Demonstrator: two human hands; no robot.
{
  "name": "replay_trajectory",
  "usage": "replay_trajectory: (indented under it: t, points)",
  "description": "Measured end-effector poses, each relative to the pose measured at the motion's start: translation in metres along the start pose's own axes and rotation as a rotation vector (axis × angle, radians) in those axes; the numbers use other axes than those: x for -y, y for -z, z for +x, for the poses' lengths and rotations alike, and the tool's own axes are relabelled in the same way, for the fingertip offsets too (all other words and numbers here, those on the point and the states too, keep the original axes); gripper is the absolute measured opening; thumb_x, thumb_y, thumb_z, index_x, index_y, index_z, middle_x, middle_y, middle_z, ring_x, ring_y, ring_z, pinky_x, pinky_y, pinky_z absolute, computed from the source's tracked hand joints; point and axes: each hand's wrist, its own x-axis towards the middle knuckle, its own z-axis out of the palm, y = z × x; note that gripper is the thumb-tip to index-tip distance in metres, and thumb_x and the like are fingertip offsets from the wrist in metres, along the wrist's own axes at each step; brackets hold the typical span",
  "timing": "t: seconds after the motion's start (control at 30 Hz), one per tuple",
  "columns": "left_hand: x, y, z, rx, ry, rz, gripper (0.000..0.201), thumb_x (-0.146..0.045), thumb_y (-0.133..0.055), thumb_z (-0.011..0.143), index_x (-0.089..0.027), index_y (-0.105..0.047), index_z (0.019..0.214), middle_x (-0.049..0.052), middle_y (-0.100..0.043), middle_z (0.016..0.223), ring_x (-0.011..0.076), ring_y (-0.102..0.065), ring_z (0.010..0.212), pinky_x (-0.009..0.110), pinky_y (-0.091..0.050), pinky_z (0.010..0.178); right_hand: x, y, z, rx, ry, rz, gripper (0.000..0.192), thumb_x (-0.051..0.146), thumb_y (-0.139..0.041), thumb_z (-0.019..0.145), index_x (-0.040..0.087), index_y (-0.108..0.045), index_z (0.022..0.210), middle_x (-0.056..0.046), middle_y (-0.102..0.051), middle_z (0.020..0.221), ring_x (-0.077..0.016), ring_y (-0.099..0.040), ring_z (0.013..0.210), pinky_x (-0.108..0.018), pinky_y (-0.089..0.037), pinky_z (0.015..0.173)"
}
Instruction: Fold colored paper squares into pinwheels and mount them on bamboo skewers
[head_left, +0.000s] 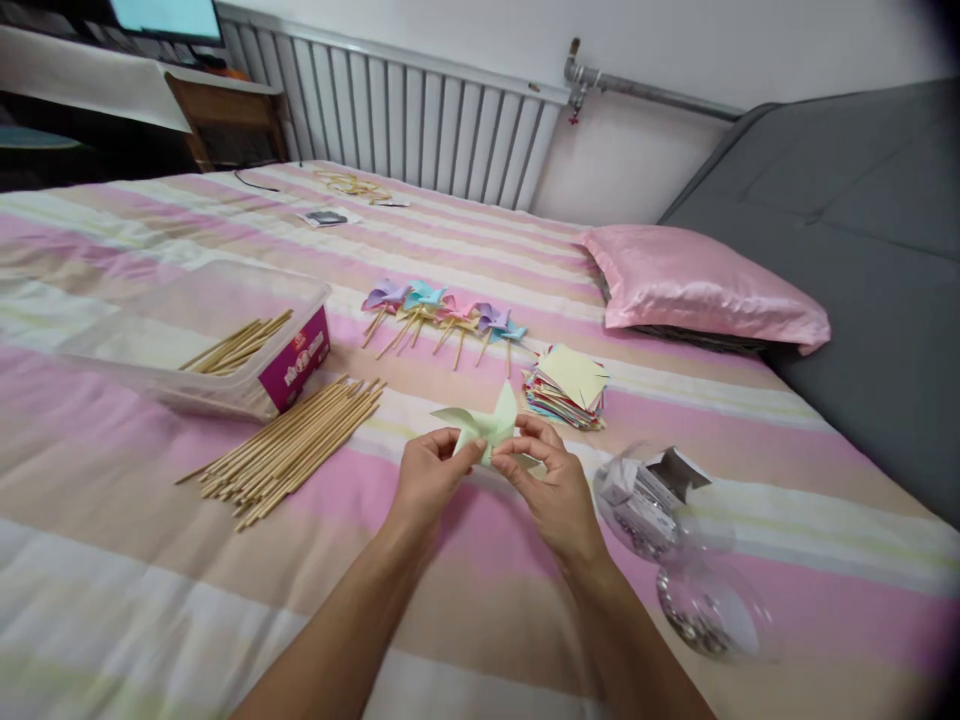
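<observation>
Pale green folded-paper pinwheel (486, 428) held above striped bedsheet (112, 540); left hand (427, 478) and right hand (551, 480) fingertips pinching its centre from opposite sides.

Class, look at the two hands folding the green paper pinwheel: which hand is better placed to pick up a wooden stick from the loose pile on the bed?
Probably the left hand. The pile of sticks lies on its side of the pinwheel, while the right hand would have to cross over. Both hands pinch the pinwheel.

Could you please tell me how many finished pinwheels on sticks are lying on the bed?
5, as far as I can tell: purple, blue, pink, purple, blue, in an overlapping row left of the paper stack; others may be hidden.
</observation>
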Motion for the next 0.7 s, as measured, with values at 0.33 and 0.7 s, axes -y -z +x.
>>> replay_trajectory:
  t: [0.33, 0.7]
  points:
    - [0.0044, -0.0005, -0.0017, 0.051, -0.026, -0.025, 0.024, -0.031, -0.072, 0.061, -0.013, -0.059, 0.054, -0.004, -0.05, 0.05, 0.0068, -0.041, 0.049, 0.02, -0.028, 0.049, -0.0065, -0.0029, -0.0014, -0.028, -0.028, 0.033, 0.011, 0.031, -0.066, 0.074, 0.021, -0.071, 0.075, -0.006, -0.059, 0.107, -0.021, -0.052, 0.108, -0.035, -0.036, 0.096]
    - [0.0039, -0.0004, -0.0023, 0.115, -0.073, -0.065, 0.027, -0.032, -0.072, 0.063, -0.015, -0.055, 0.051, -0.007, -0.042, 0.046, 0.0062, -0.034, 0.045, 0.021, -0.025, 0.046, -0.0068, -0.0038, -0.0015, -0.047, -0.099, 0.128, 0.016, 0.034, -0.068, 0.071, 0.02, -0.072, 0.077, -0.006, -0.066, 0.102, -0.0215, -0.06, 0.098, -0.034, -0.042, 0.089]
